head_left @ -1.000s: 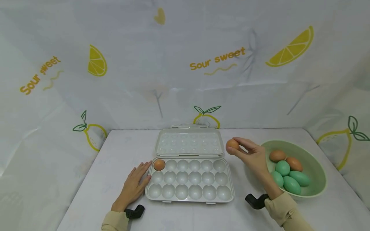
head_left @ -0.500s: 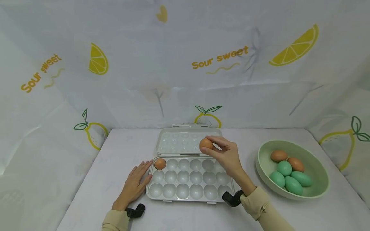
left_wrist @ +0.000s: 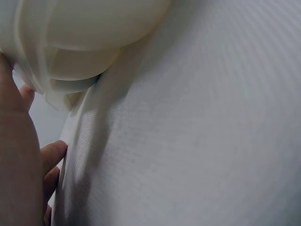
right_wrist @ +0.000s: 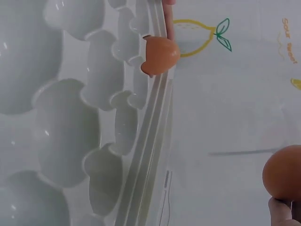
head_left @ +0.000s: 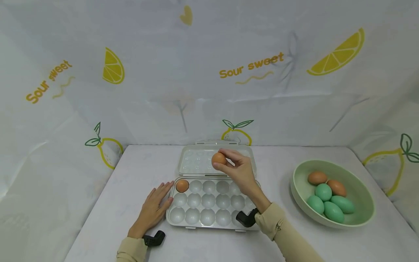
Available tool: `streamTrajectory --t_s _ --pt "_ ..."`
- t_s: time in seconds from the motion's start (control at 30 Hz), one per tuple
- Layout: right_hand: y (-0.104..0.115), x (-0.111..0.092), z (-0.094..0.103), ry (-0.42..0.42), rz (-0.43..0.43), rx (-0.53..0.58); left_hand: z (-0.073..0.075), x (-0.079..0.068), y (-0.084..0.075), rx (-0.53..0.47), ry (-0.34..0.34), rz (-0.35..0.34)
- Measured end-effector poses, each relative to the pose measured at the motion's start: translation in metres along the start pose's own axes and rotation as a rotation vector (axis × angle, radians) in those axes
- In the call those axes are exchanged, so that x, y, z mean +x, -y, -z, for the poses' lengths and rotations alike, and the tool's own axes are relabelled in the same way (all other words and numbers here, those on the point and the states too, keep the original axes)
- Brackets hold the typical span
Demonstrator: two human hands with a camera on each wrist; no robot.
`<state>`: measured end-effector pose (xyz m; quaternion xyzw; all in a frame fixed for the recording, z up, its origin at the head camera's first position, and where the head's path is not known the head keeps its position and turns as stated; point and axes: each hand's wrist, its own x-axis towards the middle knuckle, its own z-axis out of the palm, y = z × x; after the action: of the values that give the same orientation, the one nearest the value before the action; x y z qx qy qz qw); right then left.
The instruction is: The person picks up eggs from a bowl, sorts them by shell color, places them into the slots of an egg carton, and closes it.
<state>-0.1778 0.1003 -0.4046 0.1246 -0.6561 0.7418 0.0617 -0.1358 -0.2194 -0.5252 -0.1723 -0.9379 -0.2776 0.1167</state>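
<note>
My right hand (head_left: pixel 239 171) pinches a brown egg (head_left: pixel 218 160) between thumb and fingertips, above the back of the egg tray. The same egg (right_wrist: pixel 284 173) shows at the right edge of the right wrist view. The white egg tray (head_left: pixel 196 227) lies with its lid (head_left: pixel 194 160) folded back. A second brown egg (head_left: pixel 182 186) sits in the back left cup; the right wrist view shows this seated egg (right_wrist: pixel 161 55) too. My left hand (head_left: pixel 153 208) lies with straight fingers against the tray's left edge. In the left wrist view the tray's underside (left_wrist: pixel 94 28) is beside the left fingers (left_wrist: pixel 54 153).
At the right stands a light green bowl (head_left: pixel 301 203) holding brown eggs (head_left: pixel 316 178) and several green eggs (head_left: pixel 334 212). A white cloth (head_left: pixel 124 182) covers the table. Behind it hangs a white backdrop (head_left: pixel 196 109) printed with lemons.
My right hand has carried the brown egg leftward, from beside the bowl to above the back of the tray. The left hand has stayed against the tray.
</note>
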Motion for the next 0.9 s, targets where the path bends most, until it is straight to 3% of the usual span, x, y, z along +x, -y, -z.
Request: streamTrajectory --t_s 0.3,0.5,0.67,0.9 --pt "-0.02 0.003 -0.026 0.012 -0.097 0.013 -0.001 0.0 0.001 0.001 0.004 0.001" --pt "-0.041 0.001 -0.042 0.028 -0.113 0.037 -0.001 0.0 0.001 -0.002 -0.007 0.001" --pt "-0.052 -0.002 -0.049 0.02 -0.2 0.045 -0.002 0.0 0.002 0.007 -0.017 -0.005" --pt "-0.061 -0.005 -0.053 0.114 -0.223 0.014 -0.003 -0.001 0.002 -0.001 -0.02 -0.001"
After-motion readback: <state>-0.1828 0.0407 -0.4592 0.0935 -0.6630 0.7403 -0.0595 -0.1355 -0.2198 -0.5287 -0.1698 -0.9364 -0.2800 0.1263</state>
